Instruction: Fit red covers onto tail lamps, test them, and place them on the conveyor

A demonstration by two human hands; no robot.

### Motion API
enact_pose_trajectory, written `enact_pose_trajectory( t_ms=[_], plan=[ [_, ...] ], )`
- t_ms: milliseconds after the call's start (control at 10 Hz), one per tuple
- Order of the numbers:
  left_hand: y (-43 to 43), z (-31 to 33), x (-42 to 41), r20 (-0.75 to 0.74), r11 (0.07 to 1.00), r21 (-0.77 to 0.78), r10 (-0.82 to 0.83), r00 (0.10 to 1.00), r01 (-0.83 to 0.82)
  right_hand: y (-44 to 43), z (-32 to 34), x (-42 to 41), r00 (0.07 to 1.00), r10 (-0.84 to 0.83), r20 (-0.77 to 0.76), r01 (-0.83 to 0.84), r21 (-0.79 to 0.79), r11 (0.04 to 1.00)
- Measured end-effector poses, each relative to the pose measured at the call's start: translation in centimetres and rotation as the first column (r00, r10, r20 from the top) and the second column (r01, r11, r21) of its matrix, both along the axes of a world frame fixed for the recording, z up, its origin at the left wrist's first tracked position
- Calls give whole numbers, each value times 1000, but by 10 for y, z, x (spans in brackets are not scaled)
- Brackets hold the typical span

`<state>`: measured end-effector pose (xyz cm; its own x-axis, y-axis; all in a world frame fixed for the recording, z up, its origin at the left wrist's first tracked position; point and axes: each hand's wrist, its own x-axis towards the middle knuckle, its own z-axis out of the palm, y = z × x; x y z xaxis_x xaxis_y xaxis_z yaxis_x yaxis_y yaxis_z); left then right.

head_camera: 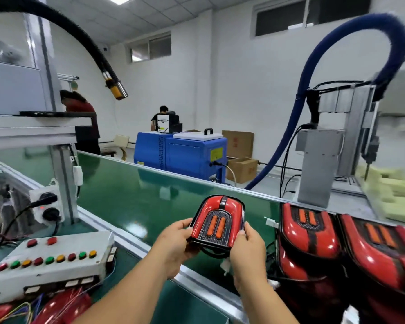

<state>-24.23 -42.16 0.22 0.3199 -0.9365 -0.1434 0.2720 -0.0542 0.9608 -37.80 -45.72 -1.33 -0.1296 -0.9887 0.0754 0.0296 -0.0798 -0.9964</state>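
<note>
This is a factory assembly floor. A long glossy green conveyor belt (150,195) with aluminium side rails runs across the room, with square aluminium frame posts (62,174) along its near edge. On the table at the belt's near left edge sits a white test box with red, green and amber push-buttons (63,247) and loose coloured wiring. Glossy red-and-black tail lamps (309,242) are stacked at the belt's right end. Beyond the far edge stand a blue metal machine cabinet (182,153), a grey gantry machine (318,160) fed by a thick blue hose (303,87), and brown cardboard boxes (237,143). Two other workers (80,106) sit at stations behind.
</note>
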Motion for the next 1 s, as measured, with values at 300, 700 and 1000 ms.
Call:
enact_pose_trajectory(
  t_ms=[300,700,1000],
  plan=[
    [-12,-27,-28,60,985,158,-77,995,66,14,-22,-11,991,-40,-126,59,155,986],
    [-48,-62,-26,333,979,186,15,943,-81,36,-32,-5,887,122,-445,-40,188,981],
    [-9,-34,-30,670,960,55,169,723,-276,48,-17,-1,853,98,-512,-12,168,986]
  ],
)
